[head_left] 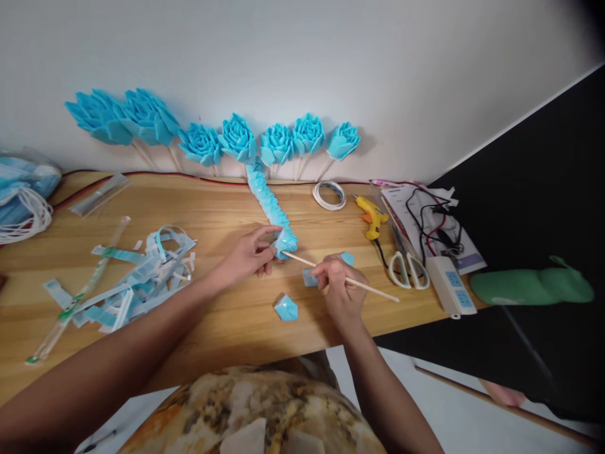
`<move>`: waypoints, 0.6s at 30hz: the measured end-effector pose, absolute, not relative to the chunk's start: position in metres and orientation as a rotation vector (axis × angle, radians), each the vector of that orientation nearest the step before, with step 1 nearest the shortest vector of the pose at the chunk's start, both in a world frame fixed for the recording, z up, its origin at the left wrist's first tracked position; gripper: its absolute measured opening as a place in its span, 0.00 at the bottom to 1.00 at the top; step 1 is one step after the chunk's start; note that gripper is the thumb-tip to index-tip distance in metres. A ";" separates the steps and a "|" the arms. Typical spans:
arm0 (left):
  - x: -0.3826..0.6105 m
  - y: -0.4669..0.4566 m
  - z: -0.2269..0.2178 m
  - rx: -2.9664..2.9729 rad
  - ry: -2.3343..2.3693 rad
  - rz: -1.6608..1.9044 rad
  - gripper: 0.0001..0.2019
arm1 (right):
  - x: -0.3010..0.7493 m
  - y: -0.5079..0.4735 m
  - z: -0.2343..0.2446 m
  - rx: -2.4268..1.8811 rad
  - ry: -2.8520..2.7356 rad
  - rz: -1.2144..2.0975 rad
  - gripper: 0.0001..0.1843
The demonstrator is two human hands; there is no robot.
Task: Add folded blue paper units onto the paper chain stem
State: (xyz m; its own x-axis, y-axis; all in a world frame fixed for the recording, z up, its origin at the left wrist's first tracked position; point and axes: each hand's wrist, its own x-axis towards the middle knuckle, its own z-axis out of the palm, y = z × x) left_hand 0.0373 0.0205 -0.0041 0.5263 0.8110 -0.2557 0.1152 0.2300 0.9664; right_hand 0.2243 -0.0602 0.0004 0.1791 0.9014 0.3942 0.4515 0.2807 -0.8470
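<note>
A thin wooden stick (373, 291) slants across my right hand (341, 285), which is closed around it. Its far tip reaches the near end of a long row of overlapping blue folded petals (265, 194). My left hand (255, 252) pinches the petals at that same end, thumb and forefinger on them. A loose folded blue petal (286, 308) lies on the table in front of my hands. Another blue piece (310, 277) sits partly under my right hand, and one more blue piece (348, 258) shows just behind it.
Several blue flowers on sticks (237, 137) lean against the wall. Blue and white scraps (137, 284) spread at left. A tape roll (329, 195), yellow glue gun (372, 217), scissors (409, 270), power strip (451, 287) and green bottle (532, 287) lie at right.
</note>
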 end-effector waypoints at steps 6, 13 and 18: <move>0.041 0.020 -0.008 1.391 1.092 0.528 0.29 | 0.226 -0.063 -0.004 -1.344 -1.454 0.628 0.23; 0.041 0.022 -0.011 1.435 1.123 0.467 0.30 | 0.228 -0.065 -0.006 -1.335 -1.435 0.648 0.23; 0.040 0.023 -0.013 1.446 1.134 0.442 0.30 | 0.224 -0.059 -0.010 -1.370 -1.554 0.609 0.24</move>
